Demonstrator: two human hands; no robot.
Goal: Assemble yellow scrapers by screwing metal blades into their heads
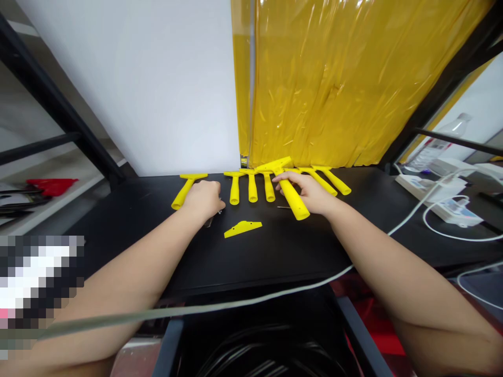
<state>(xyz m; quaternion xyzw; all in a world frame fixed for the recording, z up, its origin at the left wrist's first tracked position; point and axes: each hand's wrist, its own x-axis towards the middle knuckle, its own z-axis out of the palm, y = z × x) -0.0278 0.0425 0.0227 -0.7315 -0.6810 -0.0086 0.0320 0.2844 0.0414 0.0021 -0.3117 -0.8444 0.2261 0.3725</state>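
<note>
My right hand [308,192] grips a yellow T-shaped scraper handle [294,198], raised over the black table with its hollow end toward me. On the left, my left hand [203,199] is closed, fingertips down by a small dark object [208,222]; bits of metal show at its fingers, but what it pinches is hidden. Beside that hand lies another yellow handle [182,196]. Several more handles [252,188] are lined up along the back of the table. A flat yellow plate [242,228] with holes rests in front of them. Near my right hand lies a thin metal rod [283,208].
Behind the black table [267,256] stand a white panel [165,89] and a yellow plastic curtain [334,84]. A pale cable [251,302] crosses the front edge. Power strips [451,204] and a plastic bottle [440,141] are at right. An open drawer-like bin [173,345] sits below.
</note>
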